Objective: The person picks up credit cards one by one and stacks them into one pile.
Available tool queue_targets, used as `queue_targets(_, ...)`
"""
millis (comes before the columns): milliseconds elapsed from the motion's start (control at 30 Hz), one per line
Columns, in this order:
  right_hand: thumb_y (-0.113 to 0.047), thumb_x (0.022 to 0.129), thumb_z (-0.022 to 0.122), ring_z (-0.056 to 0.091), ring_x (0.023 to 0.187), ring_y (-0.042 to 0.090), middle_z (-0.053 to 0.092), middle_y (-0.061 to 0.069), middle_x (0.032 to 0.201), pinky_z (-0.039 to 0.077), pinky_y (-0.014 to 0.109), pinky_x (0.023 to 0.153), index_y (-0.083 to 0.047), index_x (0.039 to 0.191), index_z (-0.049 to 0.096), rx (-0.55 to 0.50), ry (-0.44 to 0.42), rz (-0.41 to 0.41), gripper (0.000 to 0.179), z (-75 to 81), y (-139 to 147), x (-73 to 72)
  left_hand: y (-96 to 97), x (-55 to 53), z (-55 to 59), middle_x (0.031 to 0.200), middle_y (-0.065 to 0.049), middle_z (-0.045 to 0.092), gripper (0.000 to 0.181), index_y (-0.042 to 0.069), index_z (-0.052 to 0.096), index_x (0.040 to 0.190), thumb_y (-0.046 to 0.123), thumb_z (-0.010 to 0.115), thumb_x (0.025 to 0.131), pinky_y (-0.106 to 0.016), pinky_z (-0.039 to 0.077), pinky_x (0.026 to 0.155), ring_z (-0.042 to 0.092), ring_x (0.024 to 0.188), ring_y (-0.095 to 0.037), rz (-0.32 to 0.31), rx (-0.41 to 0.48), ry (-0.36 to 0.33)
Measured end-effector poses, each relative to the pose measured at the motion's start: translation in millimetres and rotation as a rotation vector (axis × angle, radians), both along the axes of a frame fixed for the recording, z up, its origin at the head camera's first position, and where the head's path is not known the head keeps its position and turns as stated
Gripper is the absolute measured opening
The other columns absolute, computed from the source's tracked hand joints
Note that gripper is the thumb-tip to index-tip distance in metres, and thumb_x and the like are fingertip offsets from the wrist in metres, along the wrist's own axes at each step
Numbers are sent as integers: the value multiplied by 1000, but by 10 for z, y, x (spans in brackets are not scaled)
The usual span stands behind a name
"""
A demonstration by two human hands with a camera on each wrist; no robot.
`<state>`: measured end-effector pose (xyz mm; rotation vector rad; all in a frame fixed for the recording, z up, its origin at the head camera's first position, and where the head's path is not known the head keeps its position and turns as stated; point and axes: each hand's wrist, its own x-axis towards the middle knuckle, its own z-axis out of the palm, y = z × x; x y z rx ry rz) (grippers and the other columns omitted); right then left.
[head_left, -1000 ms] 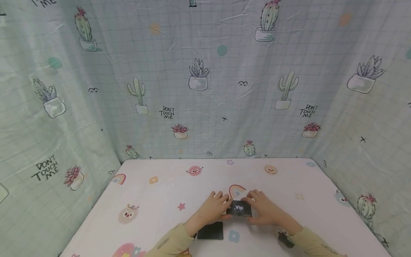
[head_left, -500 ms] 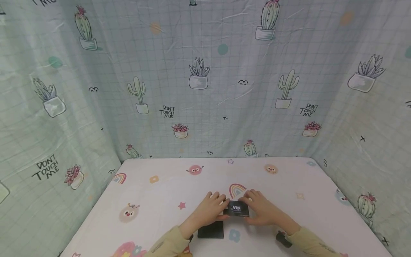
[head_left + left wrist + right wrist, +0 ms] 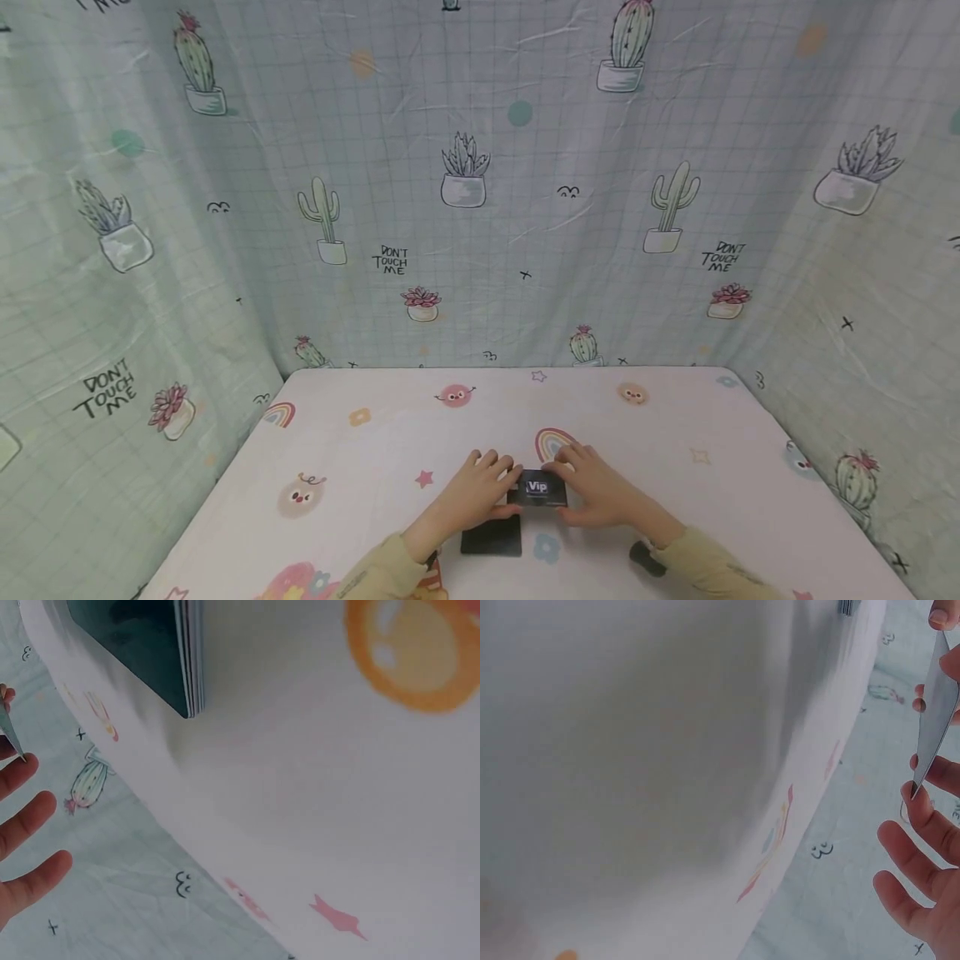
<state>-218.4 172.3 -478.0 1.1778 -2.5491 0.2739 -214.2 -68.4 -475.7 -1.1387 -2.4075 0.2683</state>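
A black card [image 3: 537, 498] printed "Vip" in white is held up between both hands in the head view. My left hand [image 3: 474, 490] pinches its left edge between fingers and thumb, while my right hand [image 3: 596, 492] pinches the right edge. Below and slightly left lies a stack of black cards [image 3: 491, 540], partly covered by the left hand and wrist. The layered edges of this stack [image 3: 135, 645] show in the left wrist view. Seen nearly edge-on, the held card [image 3: 937, 705] shows a pale side in the right wrist view, with the other fingers spread.
A white cloth with cartoon prints covers the table [image 3: 375, 467]. Cactus-printed curtains [image 3: 480, 233] hang behind it and along both sides. A small dark object [image 3: 647, 558] sits at the right wrist.
Both hands and the Vip card between them have shifted left by a small, steady amount. The grip looks the same, and the stack has stayed in place.
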Motion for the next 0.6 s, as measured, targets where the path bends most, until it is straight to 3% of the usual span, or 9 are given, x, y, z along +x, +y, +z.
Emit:
queue_targets(267, -40, 64, 69, 41, 92, 11, 46, -2, 100, 38, 33, 81, -15, 113, 54, -7, 65, 53, 57, -57, -94, -32, -133, 23, -53, 105, 4, 56, 57, 19, 53, 120, 59, 49, 80, -32, 41, 76, 48, 90, -14, 34, 4, -21)
queue_targets(600, -42, 63, 67, 39, 94, 11, 46, -4, 100, 39, 33, 81, -16, 113, 54, 3, 65, 85, 58, -112, -191, -14, -274, 94, -89, 103, 4, 56, 56, 18, 55, 117, 57, 54, 77, -31, 39, 73, 49, 88, -14, 24, 22, 8)
